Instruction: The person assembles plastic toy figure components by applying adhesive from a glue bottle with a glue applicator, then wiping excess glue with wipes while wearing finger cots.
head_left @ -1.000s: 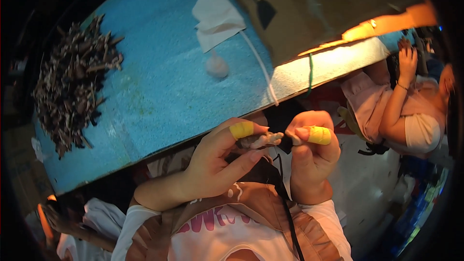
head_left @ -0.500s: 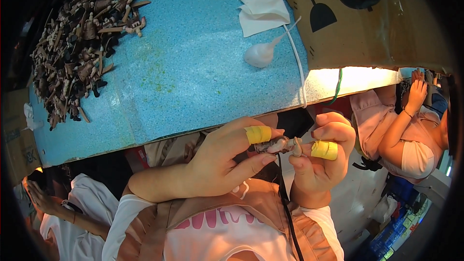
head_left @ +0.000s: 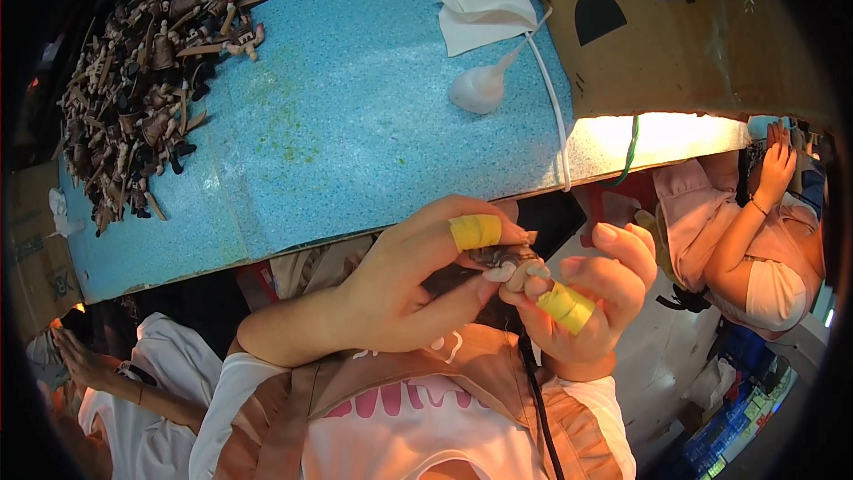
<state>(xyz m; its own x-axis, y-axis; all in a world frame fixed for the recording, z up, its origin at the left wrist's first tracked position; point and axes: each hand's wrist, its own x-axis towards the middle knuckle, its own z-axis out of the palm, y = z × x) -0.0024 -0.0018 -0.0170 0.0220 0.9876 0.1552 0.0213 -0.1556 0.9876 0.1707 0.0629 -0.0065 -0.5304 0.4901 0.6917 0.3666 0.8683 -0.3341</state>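
A small brown-and-cream figurine point(head_left: 503, 256), partly hidden by fingers, is held between my two hands above my lap, just off the table's front edge. My left hand point(head_left: 400, 271), with yellow tape round its index finger, pinches the darker end between thumb and index finger. At the paler right-hand end, my right hand point(head_left: 597, 298) has its thumb and yellow-taped index finger closed on the figurine. The other fingers of that hand curl loosely upward.
A heap of similar brown figurines point(head_left: 147, 80) lies at the left of the blue table point(head_left: 329, 107). Farther right are a white squeeze bulb point(head_left: 478, 89), a white cloth point(head_left: 484, 0), a white cord point(head_left: 553, 107) and a cardboard sheet point(head_left: 684, 53). Other people sit on both sides.
My right hand has turned and its index finger has tipped lower against the figurine, while its other fingers have opened upward. The figurine's pale end has shifted slightly. The left hand keeps its pinch.
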